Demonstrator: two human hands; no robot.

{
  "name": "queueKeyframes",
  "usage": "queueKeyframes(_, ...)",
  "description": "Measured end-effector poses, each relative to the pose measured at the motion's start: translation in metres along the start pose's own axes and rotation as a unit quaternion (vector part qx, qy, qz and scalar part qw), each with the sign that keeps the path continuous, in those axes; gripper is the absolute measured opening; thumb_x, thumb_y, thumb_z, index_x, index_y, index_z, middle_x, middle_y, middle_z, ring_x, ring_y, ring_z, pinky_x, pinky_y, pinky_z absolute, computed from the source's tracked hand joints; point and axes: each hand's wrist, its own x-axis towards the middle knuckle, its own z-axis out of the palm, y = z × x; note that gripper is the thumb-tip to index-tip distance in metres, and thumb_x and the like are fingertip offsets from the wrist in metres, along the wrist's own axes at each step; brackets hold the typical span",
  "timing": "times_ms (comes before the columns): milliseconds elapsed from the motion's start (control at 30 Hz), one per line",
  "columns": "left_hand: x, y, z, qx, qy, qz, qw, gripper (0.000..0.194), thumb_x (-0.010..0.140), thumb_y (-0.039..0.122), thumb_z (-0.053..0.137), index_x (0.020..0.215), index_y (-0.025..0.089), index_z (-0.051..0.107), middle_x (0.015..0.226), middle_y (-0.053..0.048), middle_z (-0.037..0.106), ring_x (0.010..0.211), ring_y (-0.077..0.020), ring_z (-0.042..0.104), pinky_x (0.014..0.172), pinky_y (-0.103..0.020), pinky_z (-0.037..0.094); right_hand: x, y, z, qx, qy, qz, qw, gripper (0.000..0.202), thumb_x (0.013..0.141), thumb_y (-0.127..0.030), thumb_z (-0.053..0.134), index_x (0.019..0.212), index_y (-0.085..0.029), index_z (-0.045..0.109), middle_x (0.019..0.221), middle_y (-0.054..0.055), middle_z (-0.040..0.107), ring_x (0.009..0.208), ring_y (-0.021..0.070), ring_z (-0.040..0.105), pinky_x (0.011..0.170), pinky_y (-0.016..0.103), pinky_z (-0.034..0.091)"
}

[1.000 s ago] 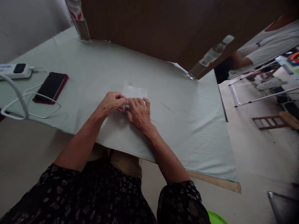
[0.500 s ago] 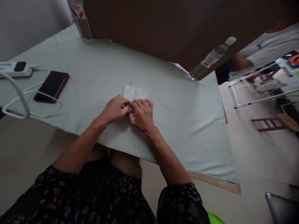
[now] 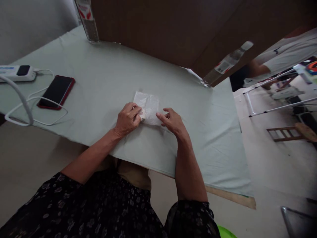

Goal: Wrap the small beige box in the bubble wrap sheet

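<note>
A clear, crinkled plastic sheet (image 3: 151, 102), which looks like bubble wrap, lies flat on the pale green cloth of the table. My left hand (image 3: 128, 119) is at its left edge, fingers closed on a small pale item (image 3: 142, 114) whose shape is mostly hidden. My right hand (image 3: 173, 121) hovers by the sheet's right edge, thumb and fingers apart, with nothing visible between them.
To the left are a dark phone with a red case (image 3: 56, 92), a white cable and a power strip (image 3: 18, 73). A brown board (image 3: 153, 29) stands at the back between two bottles (image 3: 89, 24) (image 3: 229, 62). A person's sleeve (image 3: 292, 49) shows at right.
My right hand has moved right, away from my left hand, and its fingers have opened. More of the plastic sheet and the small pale item now show.
</note>
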Motion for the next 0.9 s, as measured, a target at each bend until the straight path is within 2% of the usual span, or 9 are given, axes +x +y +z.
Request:
queueKeyframes(67, -0.001, 0.001, -0.001, -0.003, 0.007, 0.003, 1.0, 0.025, 0.09, 0.019, 0.052, 0.104, 0.018, 0.072, 0.105, -0.011, 0.067, 0.1, -0.0243, 0.063, 0.092, -0.04, 0.056, 0.001, -0.001, 0.005, 0.01, -0.027, 0.014, 0.999, 0.079, 0.088, -0.068, 0.063, 0.142, -0.011, 0.054, 0.09, 0.009, 0.074, 0.086, 0.0273, 0.073, 0.089, 0.043, 0.055)
queueKeyframes(133, -0.001, 0.003, -0.002, -0.005, 0.007, 0.002, 1.0, 0.023, 0.093, 0.024, 0.053, 0.105, 0.018, 0.072, 0.105, -0.011, 0.067, 0.1, -0.024, 0.063, 0.092, -0.039, 0.055, 0.002, -0.002, 0.012, 0.005, -0.017, 0.01, 1.0, 0.084, 0.088, -0.066, 0.064, 0.149, -0.01, 0.047, 0.091, 0.009, 0.075, 0.089, 0.0281, 0.074, 0.09, 0.043, 0.056)
queueKeyframes(267, -0.001, 0.007, -0.004, -0.008, -0.005, -0.012, 1.0, 0.023, 0.095, 0.028, 0.054, 0.106, 0.018, 0.072, 0.107, -0.011, 0.067, 0.102, -0.0243, 0.063, 0.094, -0.039, 0.055, 0.004, -0.001, 0.022, -0.06, 0.048, 0.001, 0.997, 0.089, 0.085, -0.064, 0.068, 0.153, -0.011, 0.044, 0.115, 0.017, 0.076, 0.108, 0.0333, 0.072, 0.099, 0.046, 0.054)
queueKeyframes(333, -0.001, 0.008, -0.005, -0.007, -0.011, -0.021, 1.0, 0.022, 0.094, 0.027, 0.055, 0.106, 0.019, 0.072, 0.108, -0.011, 0.067, 0.103, -0.0243, 0.064, 0.095, -0.039, 0.055, 0.004, 0.0, 0.022, -0.084, 0.059, 0.006, 0.995, 0.088, 0.086, -0.066, 0.067, 0.152, -0.011, 0.046, 0.118, 0.018, 0.076, 0.113, 0.0354, 0.071, 0.101, 0.048, 0.053)
queueKeyframes(433, 0.0, 0.01, -0.006, -0.005, -0.021, -0.029, 0.999, 0.02, 0.093, 0.026, 0.057, 0.106, 0.02, 0.072, 0.109, -0.011, 0.067, 0.104, -0.0241, 0.063, 0.096, -0.039, 0.055, 0.004, -0.004, 0.021, -0.099, 0.032, 0.019, 0.994, 0.083, 0.089, -0.065, 0.065, 0.148, -0.008, 0.05, 0.114, 0.019, 0.077, 0.112, 0.0358, 0.072, 0.099, 0.046, 0.053)
queueKeyframes(600, -0.001, 0.009, -0.005, -0.016, -0.018, -0.03, 0.999, 0.021, 0.093, 0.026, 0.057, 0.106, 0.018, 0.071, 0.108, -0.012, 0.067, 0.104, -0.0254, 0.063, 0.096, -0.041, 0.054, 0.002, -0.017, 0.023, -0.105, -0.013, 0.026, 0.994, 0.076, 0.091, -0.058, 0.067, 0.146, -0.007, 0.054, 0.119, 0.02, 0.076, 0.114, 0.0351, 0.072, 0.098, 0.043, 0.054)
queueKeyframes(667, -0.001, 0.009, -0.004, -0.019, -0.014, -0.03, 0.999, 0.022, 0.093, 0.026, 0.056, 0.106, 0.018, 0.071, 0.108, -0.012, 0.067, 0.104, -0.0256, 0.063, 0.096, -0.041, 0.054, 0.001, -0.016, 0.021, -0.108, -0.016, 0.027, 0.994, 0.072, 0.091, -0.057, 0.067, 0.144, -0.008, 0.057, 0.118, 0.02, 0.077, 0.114, 0.0349, 0.072, 0.099, 0.043, 0.054)
queueKeyframes(767, -0.002, 0.008, -0.004, -0.025, -0.01, -0.03, 0.999, 0.022, 0.093, 0.025, 0.056, 0.107, 0.017, 0.071, 0.108, -0.012, 0.066, 0.104, -0.0248, 0.063, 0.097, -0.04, 0.054, 0.001, -0.009, 0.021, -0.082, -0.013, 0.026, 0.996, 0.068, 0.092, -0.056, 0.065, 0.141, -0.009, 0.059, 0.105, 0.017, 0.078, 0.105, 0.0323, 0.074, 0.094, 0.042, 0.056)
queueKeyframes(900, -0.002, 0.009, -0.005, -0.031, -0.018, -0.034, 0.999, 0.021, 0.092, 0.025, 0.058, 0.107, 0.017, 0.071, 0.109, -0.012, 0.066, 0.106, -0.0255, 0.063, 0.098, -0.041, 0.054, 0.004, -0.002, 0.031, -0.015, 0.023, 0.003, 1.0, 0.076, 0.086, -0.053, 0.069, 0.146, -0.01, 0.053, 0.1, 0.011, 0.076, 0.094, 0.0286, 0.074, 0.089, 0.042, 0.058)
